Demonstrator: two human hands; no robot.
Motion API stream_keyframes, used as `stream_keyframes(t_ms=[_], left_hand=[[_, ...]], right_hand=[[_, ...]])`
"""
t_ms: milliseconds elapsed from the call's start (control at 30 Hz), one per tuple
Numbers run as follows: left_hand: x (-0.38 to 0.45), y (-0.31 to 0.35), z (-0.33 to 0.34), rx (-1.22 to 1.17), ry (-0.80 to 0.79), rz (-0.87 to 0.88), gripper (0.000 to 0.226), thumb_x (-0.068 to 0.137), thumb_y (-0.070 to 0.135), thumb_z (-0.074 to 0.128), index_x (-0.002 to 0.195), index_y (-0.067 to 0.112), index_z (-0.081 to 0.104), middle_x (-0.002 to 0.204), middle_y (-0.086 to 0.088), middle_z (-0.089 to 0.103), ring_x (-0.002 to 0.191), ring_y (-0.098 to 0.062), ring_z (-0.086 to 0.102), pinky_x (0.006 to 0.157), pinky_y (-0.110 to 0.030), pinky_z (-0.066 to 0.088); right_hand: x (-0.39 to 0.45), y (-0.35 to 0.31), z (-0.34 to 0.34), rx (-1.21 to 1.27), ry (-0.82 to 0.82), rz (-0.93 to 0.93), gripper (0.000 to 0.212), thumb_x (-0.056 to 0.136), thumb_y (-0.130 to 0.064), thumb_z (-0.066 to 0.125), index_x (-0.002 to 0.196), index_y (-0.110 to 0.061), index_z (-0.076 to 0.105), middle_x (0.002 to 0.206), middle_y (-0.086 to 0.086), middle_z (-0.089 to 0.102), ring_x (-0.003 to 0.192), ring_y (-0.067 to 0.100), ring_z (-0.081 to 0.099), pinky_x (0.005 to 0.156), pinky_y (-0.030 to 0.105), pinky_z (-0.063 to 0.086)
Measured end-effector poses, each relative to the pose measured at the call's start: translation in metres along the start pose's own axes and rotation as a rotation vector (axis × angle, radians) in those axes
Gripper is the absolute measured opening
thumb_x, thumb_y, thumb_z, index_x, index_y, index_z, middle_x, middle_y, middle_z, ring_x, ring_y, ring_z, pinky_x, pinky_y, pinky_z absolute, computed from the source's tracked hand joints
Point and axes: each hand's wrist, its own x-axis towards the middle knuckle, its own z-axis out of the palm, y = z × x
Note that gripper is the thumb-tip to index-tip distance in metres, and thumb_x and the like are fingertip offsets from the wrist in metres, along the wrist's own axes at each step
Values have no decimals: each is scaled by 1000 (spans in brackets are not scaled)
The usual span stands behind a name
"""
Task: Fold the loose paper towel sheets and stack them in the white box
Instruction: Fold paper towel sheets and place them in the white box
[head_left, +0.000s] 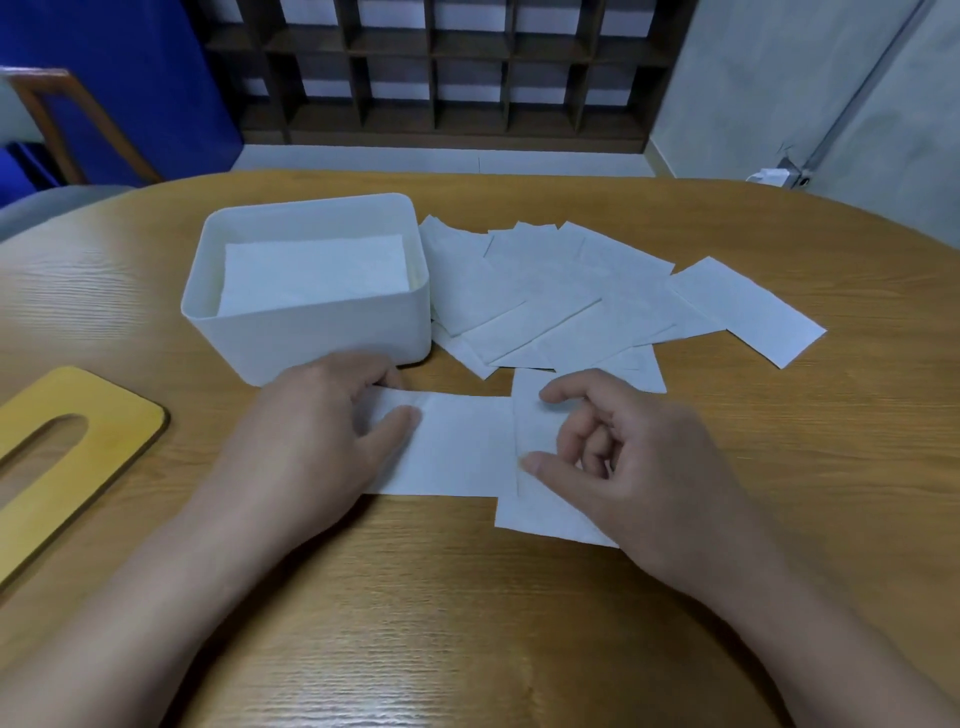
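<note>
A white box (311, 332) stands on the wooden table with folded white sheets (311, 275) lying inside it. Right of the box, several loose paper towel sheets (561, 291) lie fanned out and overlapping. Just in front of the box lies one flat sheet (457, 447); my left hand (317, 421) holds its left end, thumb on top. A second sheet (535, 431) crosses its right end, running toward me. My right hand (623, 457) hovers on that sheet with fingers curled and the thumb tip at its left edge.
A yellow wooden lid (72, 447) with an oval slot lies at the table's left. The rounded table edge runs behind the box; a chair (57, 124) and a dark lattice shelf (441, 67) stand beyond it.
</note>
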Motion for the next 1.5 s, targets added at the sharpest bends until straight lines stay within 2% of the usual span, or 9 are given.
stream_keyframes(t_ms=[200, 500, 733, 833, 1067, 1167, 1267, 1400, 1500], left_hand=[[-2, 0, 5, 111, 59, 146, 21, 94, 31, 78, 114, 31, 76, 115, 14, 69, 111, -18, 60, 88, -45, 55], [-3, -2, 7, 136, 39, 185, 29, 93, 17, 77, 119, 29, 79, 117, 12, 67, 115, -20, 58, 92, -38, 49], [-12, 13, 15, 21, -64, 251, 42, 95, 6, 72, 124, 36, 78, 121, 19, 65, 120, -10, 56, 96, -30, 49], [-21, 28, 22, -21, -103, 306, 33, 100, 18, 72, 126, 36, 77, 121, 21, 63, 120, -10, 58, 97, -38, 53], [-17, 46, 9, -237, 46, 185, 62, 97, 41, 77, 151, 42, 47, 139, 36, 47, 128, 14, 46, 99, -6, 38], [-10, 50, 6, -307, -13, 228, 38, 105, 38, 73, 140, 42, 62, 143, 31, 59, 135, 6, 53, 112, -21, 43], [-9, 48, 5, -418, 11, 200, 11, 109, 32, 68, 104, 33, 77, 103, 13, 77, 108, -14, 70, 94, -38, 52], [-11, 49, -3, -452, 23, 167, 15, 107, 31, 68, 96, 30, 77, 78, 14, 69, 72, -12, 63, 63, -21, 44], [-10, 44, -7, -482, -2, 80, 14, 106, 30, 70, 96, 28, 80, 81, 13, 76, 67, -5, 66, 59, -20, 46]], right_hand=[[-2, 0, -6, -285, -167, -72, 47, 82, -78, 74, 117, -48, 65, 102, -22, 58, 90, 2, 56, 70, 20, 40], [0, 5, -18, -219, -163, -87, 13, 93, -56, 74, 99, -45, 72, 99, -22, 62, 89, 7, 59, 70, 19, 41], [3, 13, -25, 168, 64, -44, 16, 98, -29, 80, 84, -23, 79, 68, 2, 65, 61, 22, 59, 58, 29, 45], [5, 8, -25, 407, 102, -15, 17, 100, -24, 77, 87, -14, 81, 78, 18, 66, 70, 29, 58, 63, 31, 45], [3, -3, -17, 608, -24, -4, 20, 101, -23, 69, 89, -11, 81, 82, 18, 67, 75, 20, 60, 66, 27, 46], [4, -3, -16, 677, -80, -61, 20, 102, -17, 67, 89, -9, 79, 78, 5, 65, 74, 12, 58, 66, 22, 45], [5, -2, -15, 742, -88, -70, 21, 104, -25, 71, 96, -9, 81, 91, 6, 73, 84, 14, 66, 74, 25, 50], [7, -2, -18, 846, -35, -55, 67, 87, -78, 71, 121, -21, 80, 120, 8, 80, 115, 24, 76, 92, 44, 61], [4, -7, -18, 674, 84, -54, 63, 89, -75, 71, 127, -25, 77, 88, 17, 73, 75, 34, 69, 64, 47, 54]])
